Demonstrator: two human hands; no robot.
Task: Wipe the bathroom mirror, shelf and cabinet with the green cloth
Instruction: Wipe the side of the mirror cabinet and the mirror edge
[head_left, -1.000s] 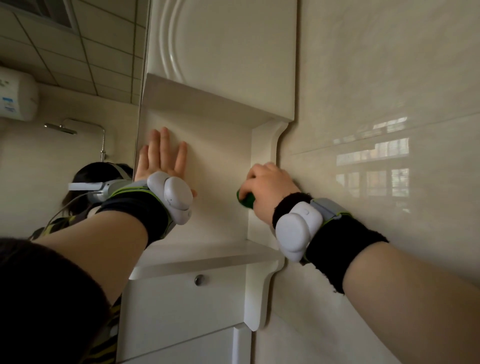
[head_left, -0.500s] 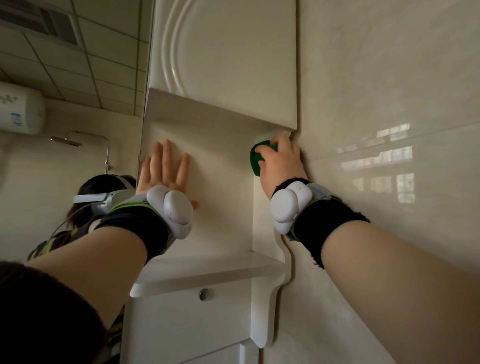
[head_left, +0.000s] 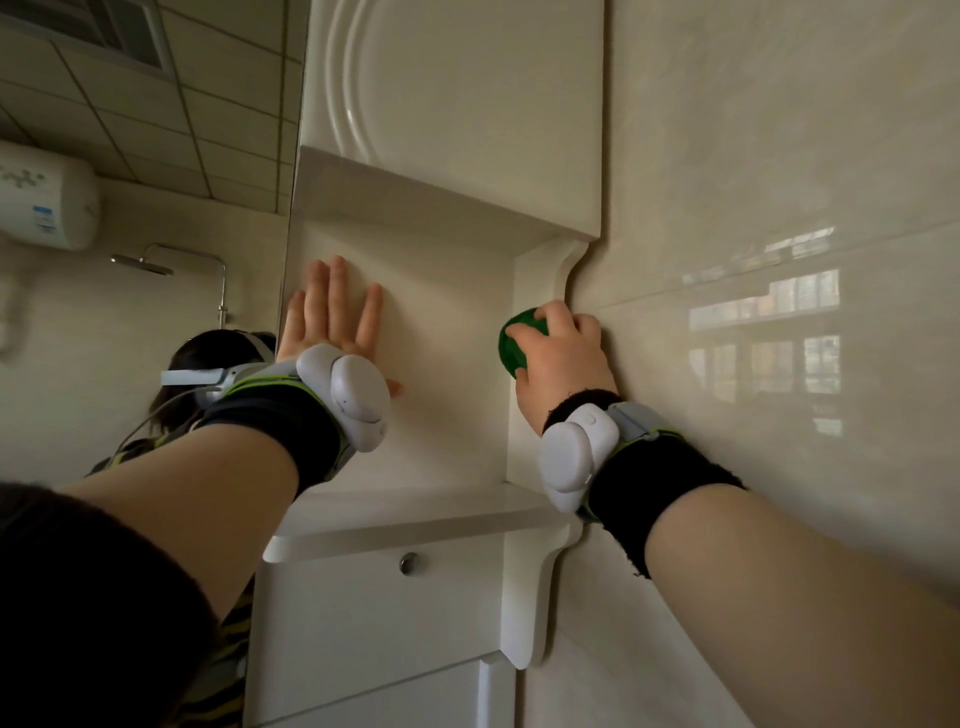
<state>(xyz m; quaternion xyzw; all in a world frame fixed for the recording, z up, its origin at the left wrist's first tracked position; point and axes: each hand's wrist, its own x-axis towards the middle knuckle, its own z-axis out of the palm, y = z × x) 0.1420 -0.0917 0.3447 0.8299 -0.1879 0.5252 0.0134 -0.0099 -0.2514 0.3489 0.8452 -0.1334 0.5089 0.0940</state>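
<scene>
My right hand (head_left: 563, 358) grips the bunched green cloth (head_left: 516, 345) and presses it against the right side panel of the white cabinet's open niche (head_left: 535, 291). My left hand (head_left: 332, 317) lies flat, fingers straight, on the niche's back panel. The white shelf (head_left: 415, 514) juts out below both hands. Above the niche is the upper cabinet door (head_left: 457, 104) with an oval relief. The mirror (head_left: 130, 208) fills the left side and reflects a person wearing a headset.
A drawer front with a round metal knob (head_left: 409, 563) sits under the shelf. Glossy beige wall tiles (head_left: 779, 260) run along the right. The mirror reflects a water heater (head_left: 44, 202) and a shower head (head_left: 143, 264).
My right hand went up the side panel with the cloth, then came back down to about mid-height. My left hand has stayed flat on the back panel.
</scene>
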